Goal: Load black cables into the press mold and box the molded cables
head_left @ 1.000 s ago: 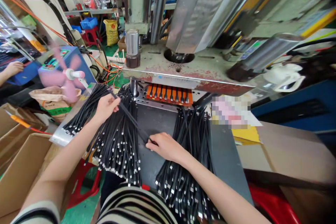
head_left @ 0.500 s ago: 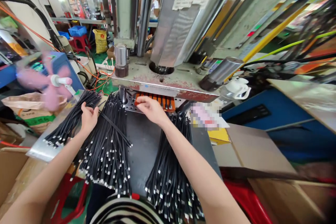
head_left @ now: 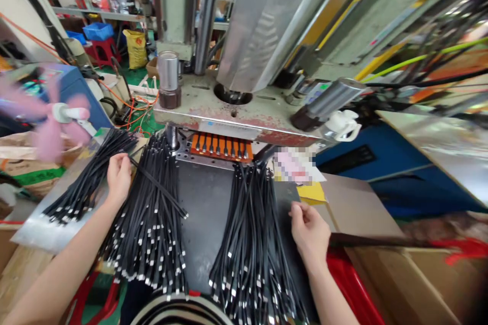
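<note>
My left hand [head_left: 119, 177] is closed in a pinch between two bundles of black cables. Its fingertips meet beside dark cables, and what they grip, if anything, is hidden. Under it lies the smaller cable bundle [head_left: 86, 183]; to its right spreads a larger cable bundle [head_left: 150, 223] with silvery ends, a few cables crossing it at a slant. My right hand [head_left: 310, 231] is curled shut by the table's right edge, its contents not visible. Left of it lies another cable bundle [head_left: 253, 244]. An orange mould plate [head_left: 221, 147] holds several black cable ends in a row.
The press's heavy upper plate [head_left: 236, 122] overhangs the mould plate, with a thick steel post [head_left: 170, 73] at its left. A pink fan [head_left: 57, 117] stands at left. Cardboard [head_left: 362, 203] and a red stool [head_left: 354, 284] are at right. Dark tabletop [head_left: 206, 203] separates the larger bundles.
My right hand has moved from the orange mould plate to the right, past the right bundle, uncovering the row of cable ends. My left hand's fingers have drawn together.
</note>
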The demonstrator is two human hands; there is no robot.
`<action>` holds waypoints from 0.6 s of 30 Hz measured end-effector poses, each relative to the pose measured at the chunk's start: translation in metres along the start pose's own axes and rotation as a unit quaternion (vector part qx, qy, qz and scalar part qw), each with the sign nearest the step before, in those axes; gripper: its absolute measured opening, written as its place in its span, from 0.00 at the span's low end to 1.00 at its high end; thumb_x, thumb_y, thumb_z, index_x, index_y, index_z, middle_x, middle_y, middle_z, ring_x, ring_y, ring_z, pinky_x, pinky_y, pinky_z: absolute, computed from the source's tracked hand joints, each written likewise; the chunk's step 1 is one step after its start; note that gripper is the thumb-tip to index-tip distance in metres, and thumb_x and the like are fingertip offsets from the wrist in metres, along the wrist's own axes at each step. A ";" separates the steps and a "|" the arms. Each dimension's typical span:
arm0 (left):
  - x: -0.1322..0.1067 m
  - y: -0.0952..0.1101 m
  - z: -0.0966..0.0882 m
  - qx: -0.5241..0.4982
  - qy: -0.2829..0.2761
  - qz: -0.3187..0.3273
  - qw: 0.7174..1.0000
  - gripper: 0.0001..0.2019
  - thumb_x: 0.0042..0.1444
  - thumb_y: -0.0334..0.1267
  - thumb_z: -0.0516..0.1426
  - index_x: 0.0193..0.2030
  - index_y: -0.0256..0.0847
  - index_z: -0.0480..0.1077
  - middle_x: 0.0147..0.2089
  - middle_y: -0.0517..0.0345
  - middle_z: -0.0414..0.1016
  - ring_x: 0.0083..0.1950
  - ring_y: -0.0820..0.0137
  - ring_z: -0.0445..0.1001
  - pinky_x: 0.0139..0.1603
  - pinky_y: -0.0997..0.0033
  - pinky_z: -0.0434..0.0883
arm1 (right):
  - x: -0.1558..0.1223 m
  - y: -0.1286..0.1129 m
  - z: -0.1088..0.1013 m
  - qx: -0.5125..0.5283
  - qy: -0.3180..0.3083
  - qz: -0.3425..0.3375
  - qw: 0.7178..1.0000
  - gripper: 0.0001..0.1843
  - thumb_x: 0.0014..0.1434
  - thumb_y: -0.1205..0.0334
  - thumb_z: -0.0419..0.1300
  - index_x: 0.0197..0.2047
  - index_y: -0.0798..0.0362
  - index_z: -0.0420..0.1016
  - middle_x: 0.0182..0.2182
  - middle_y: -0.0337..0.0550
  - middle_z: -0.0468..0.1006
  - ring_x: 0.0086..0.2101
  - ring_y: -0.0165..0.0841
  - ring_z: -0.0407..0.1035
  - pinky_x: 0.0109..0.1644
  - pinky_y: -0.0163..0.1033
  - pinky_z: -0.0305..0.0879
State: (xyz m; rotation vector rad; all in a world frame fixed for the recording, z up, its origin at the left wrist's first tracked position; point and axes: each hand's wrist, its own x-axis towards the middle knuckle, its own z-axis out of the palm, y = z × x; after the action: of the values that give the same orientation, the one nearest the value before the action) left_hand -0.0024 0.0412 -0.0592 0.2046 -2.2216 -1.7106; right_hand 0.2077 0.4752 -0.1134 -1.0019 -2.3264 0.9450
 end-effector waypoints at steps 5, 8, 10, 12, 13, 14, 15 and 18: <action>0.005 0.004 -0.002 -0.036 0.004 0.000 0.999 0.10 0.53 0.40 0.55 0.40 0.39 0.65 0.21 0.68 0.60 0.22 0.77 0.58 0.22 0.78 0.55 | -0.026 -0.028 0.017 0.079 0.022 -0.006 0.997 0.24 0.59 0.42 0.52 0.36 0.56 0.73 0.29 0.48 0.76 0.30 0.36 0.69 0.37 0.40 0.65; 0.009 -0.001 -0.006 -0.050 -0.002 0.005 0.999 0.09 0.53 0.40 0.56 0.38 0.39 0.67 0.21 0.67 0.60 0.22 0.77 0.58 0.21 0.78 0.55 | -0.028 -0.050 0.030 0.108 0.016 0.002 0.994 0.21 0.60 0.45 0.52 0.36 0.56 0.73 0.28 0.45 0.75 0.29 0.34 0.67 0.35 0.38 0.64; 0.010 -0.004 -0.008 -0.056 -0.001 0.005 0.998 0.08 0.53 0.40 0.56 0.37 0.39 0.67 0.21 0.67 0.60 0.21 0.77 0.58 0.21 0.77 0.55 | -0.027 -0.056 0.036 0.122 0.013 0.003 0.992 0.21 0.60 0.46 0.53 0.37 0.56 0.72 0.28 0.43 0.74 0.28 0.33 0.67 0.35 0.38 0.63; 0.010 -0.006 -0.008 -0.064 0.003 0.004 0.998 0.08 0.53 0.40 0.57 0.37 0.39 0.67 0.21 0.67 0.60 0.21 0.77 0.58 0.21 0.77 0.55 | -0.026 -0.057 0.038 0.132 0.005 0.001 0.991 0.20 0.60 0.46 0.53 0.38 0.56 0.72 0.28 0.43 0.74 0.28 0.33 0.66 0.35 0.37 0.63; 0.010 -0.006 -0.009 -0.066 0.004 0.003 0.998 0.07 0.52 0.39 0.57 0.37 0.39 0.67 0.21 0.67 0.60 0.21 0.77 0.58 0.21 0.77 0.55 | -0.024 -0.056 0.038 0.136 -0.004 0.002 0.991 0.20 0.60 0.46 0.53 0.38 0.56 0.72 0.28 0.42 0.74 0.27 0.33 0.66 0.34 0.37 0.63; 0.010 -0.006 -0.009 -0.068 0.006 0.001 0.998 0.07 0.52 0.39 0.57 0.36 0.39 0.67 0.21 0.67 0.61 0.21 0.77 0.58 0.21 0.78 0.55 | -0.023 -0.055 0.037 0.141 -0.014 0.004 0.990 0.19 0.59 0.46 0.54 0.37 0.56 0.72 0.27 0.42 0.74 0.27 0.32 0.66 0.34 0.37 0.62; 0.009 -0.005 -0.009 -0.069 0.008 0.000 0.998 0.07 0.52 0.39 0.57 0.36 0.39 0.67 0.21 0.67 0.61 0.21 0.78 0.58 0.20 0.78 0.55 | -0.022 -0.053 0.036 0.149 -0.022 0.007 0.989 0.20 0.58 0.46 0.55 0.37 0.56 0.73 0.26 0.41 0.74 0.26 0.32 0.66 0.33 0.36 0.62; 0.007 -0.003 -0.009 -0.069 0.011 -0.001 0.998 0.08 0.51 0.40 0.57 0.36 0.39 0.67 0.20 0.67 0.60 0.21 0.78 0.58 0.21 0.78 0.55 | -0.017 -0.045 0.032 0.193 -0.035 0.026 0.980 0.20 0.55 0.45 0.58 0.35 0.56 0.73 0.23 0.40 0.73 0.24 0.31 0.64 0.30 0.35 0.61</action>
State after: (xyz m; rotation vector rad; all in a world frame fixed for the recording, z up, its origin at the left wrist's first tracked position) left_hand -0.0058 0.0297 -0.0586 0.1918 -2.0782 -1.8460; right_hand 0.1785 0.4257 -0.1038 -0.8807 -2.0636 1.4070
